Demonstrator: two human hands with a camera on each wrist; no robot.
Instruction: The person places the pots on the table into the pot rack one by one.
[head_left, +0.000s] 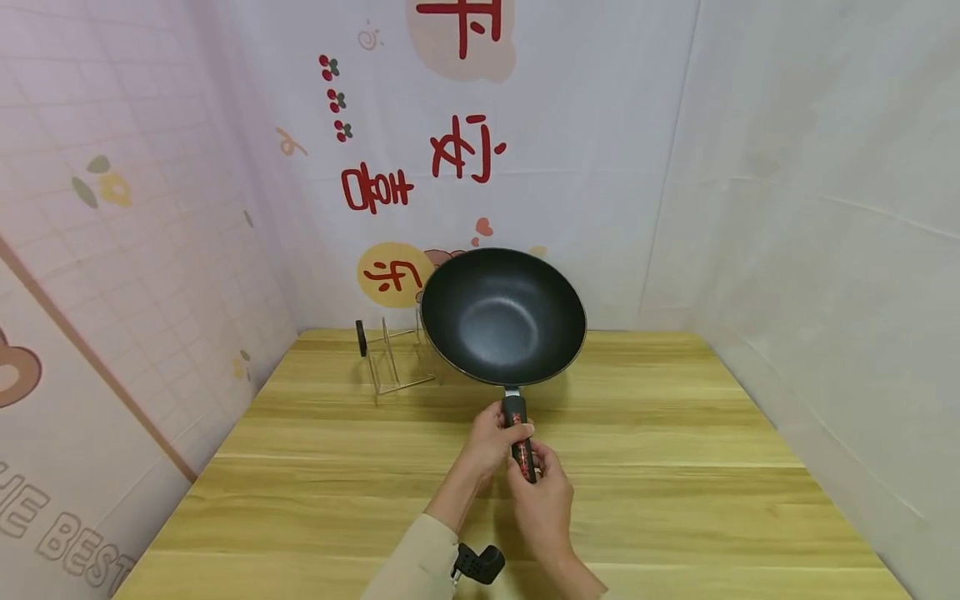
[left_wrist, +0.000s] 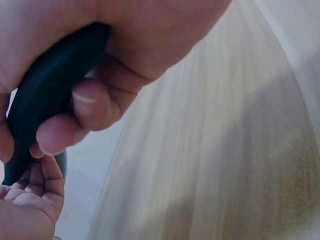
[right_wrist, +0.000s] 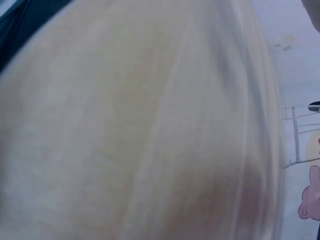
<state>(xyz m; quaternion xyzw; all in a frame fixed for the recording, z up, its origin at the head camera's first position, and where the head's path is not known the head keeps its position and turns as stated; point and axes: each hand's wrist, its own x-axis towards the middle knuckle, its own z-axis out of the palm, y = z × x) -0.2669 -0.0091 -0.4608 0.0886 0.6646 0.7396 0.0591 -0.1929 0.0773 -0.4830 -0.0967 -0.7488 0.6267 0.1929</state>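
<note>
A black wok is held up above the table, its dark inside facing the head view. My left hand grips the upper part of its black handle, thumb across the top. Lower down, my right hand holds the handle's end with curled fingers. In the left wrist view the dark handle lies in the near hand, and curled fingers of the other hand are beside its lower part. The right wrist view shows no clear hand.
A metal wire rack with a black end piece stands at the back left of the wooden table, partly behind the wok. Printed cloth walls enclose the back and sides. A small black device is near the left sleeve.
</note>
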